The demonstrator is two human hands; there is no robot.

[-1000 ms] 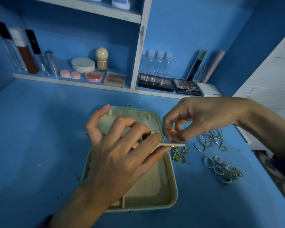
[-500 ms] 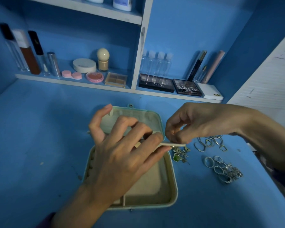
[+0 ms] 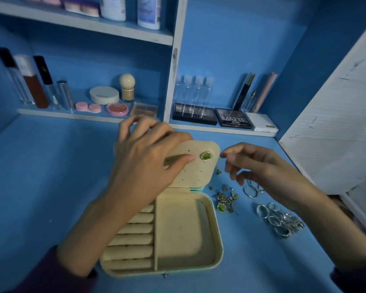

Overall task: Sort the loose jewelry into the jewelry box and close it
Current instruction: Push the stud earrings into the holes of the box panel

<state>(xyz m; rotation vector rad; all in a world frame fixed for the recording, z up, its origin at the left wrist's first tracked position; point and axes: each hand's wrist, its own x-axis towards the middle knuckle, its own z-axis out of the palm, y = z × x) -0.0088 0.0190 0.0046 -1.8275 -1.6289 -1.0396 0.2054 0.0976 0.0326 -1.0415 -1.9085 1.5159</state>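
Our left hand [image 3: 144, 172] grips the beige flap [image 3: 197, 176] of the jewelry box [image 3: 184, 233], thumb flat on it, with one green earring [image 3: 206, 155] pinned there. Our right hand [image 3: 262, 168] hovers just right of the box, fingers loose. The earring pile [image 3: 225, 200] sits beside the box, rings [image 3: 279, 220] further right.

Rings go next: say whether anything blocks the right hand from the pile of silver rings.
Nothing visible does: the right hand hovers over the loose silver hoops, and the pile of silver rings lies uncovered nearby.
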